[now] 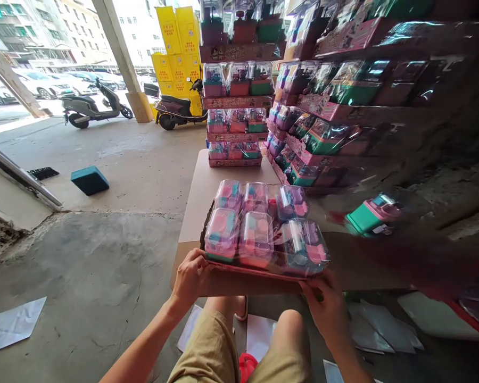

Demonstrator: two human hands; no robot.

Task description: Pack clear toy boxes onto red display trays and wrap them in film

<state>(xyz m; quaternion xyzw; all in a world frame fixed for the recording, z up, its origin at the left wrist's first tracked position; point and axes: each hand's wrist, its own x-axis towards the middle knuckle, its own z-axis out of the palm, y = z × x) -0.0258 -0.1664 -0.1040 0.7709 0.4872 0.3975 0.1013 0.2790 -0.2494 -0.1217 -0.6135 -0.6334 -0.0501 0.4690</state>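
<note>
The tray of toy packs (263,234) sits at the near edge of the bench (207,186), and the step in hand looks like squaring or wrapping it. The left hand (191,276) grips its near left corner, fingers curled under; the right hand (327,308) pinches the near right corner. Next likely calls for an even two-handed hold.

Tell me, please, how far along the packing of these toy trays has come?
Done: many filled pink trays stand stacked at the table's far end and right. In hand: the left hand and right hand grip the near edge of a pink cardboard tray of six clear-plastic toy boxes. Left: one loose green-and-pink toy lies beside it.
</note>
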